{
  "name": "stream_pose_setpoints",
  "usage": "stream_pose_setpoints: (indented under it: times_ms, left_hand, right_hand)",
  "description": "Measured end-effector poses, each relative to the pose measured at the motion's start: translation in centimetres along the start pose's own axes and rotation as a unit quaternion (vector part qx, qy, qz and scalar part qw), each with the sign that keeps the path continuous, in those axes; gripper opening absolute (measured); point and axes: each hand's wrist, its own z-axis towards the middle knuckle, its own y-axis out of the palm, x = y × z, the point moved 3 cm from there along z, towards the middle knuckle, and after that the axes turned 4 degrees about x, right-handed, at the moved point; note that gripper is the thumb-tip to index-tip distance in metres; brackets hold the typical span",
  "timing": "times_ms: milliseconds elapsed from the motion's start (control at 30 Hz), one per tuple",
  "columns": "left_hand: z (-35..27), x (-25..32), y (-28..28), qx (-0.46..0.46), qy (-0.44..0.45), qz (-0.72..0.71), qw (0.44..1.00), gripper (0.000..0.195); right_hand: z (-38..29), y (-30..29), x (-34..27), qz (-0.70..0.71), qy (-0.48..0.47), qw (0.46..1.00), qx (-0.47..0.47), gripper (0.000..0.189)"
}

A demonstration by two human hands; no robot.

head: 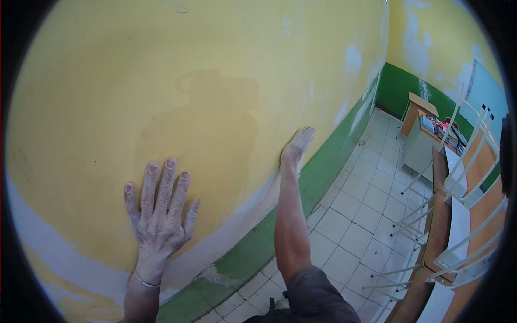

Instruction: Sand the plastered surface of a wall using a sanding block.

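Observation:
My left hand [159,220], coated in pale dust, lies against the yellow wall [161,72] with its fingers spread and nothing in it. A thin band circles that wrist. Farther along the wall, my right hand [298,145] is also dusty and rests against the surface just above the green lower band [323,179]. Its palm faces the wall and is hidden. A narrow pale edge shows beside the heel of this hand; I cannot tell if it is something held. White filler patches [234,218] run along the joint between yellow and green.
White floor tiles [351,230] stretch along the wall's foot. On the right, white metal chairs [470,161] are stacked on wooden desks [438,226]. Books and papers [438,125] lie on a desk near the far corner. A pale blue board [486,93] hangs beyond.

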Motion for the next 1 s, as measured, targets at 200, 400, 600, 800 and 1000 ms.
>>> stream_pose_setpoints:
  times_ms: [200,400,600,800,1000]
  left_hand:
    - [-0.5,-1.0,0.1,-0.019,-0.005,0.035,0.999,0.047]
    - [-0.4,-0.4,0.0,-0.013,-0.004,0.022,1.0,0.046]
    - [-0.2,-0.2,0.1,-0.009,-0.002,0.002,1.0,0.046]
    - [-0.7,-1.0,0.0,-0.026,0.003,0.006,1.0,0.052]
    - [0.1,-0.2,-0.6,-0.005,0.002,0.001,1.0,0.045]
  right_hand:
    - [-23.7,0.5,-5.3,0.032,-0.147,0.983,-0.101,0.077]
    - [-9.7,1.6,-4.2,0.321,-0.114,0.94,-0.012,0.07]
    - [-4.9,-0.6,-6.3,-0.001,-0.125,0.985,-0.123,0.072]
    - [-23.6,0.4,-7.1,0.009,-0.164,0.975,-0.147,0.082]
    - [0.7,2.8,-9.8,0.121,-0.124,0.981,-0.085,0.085]
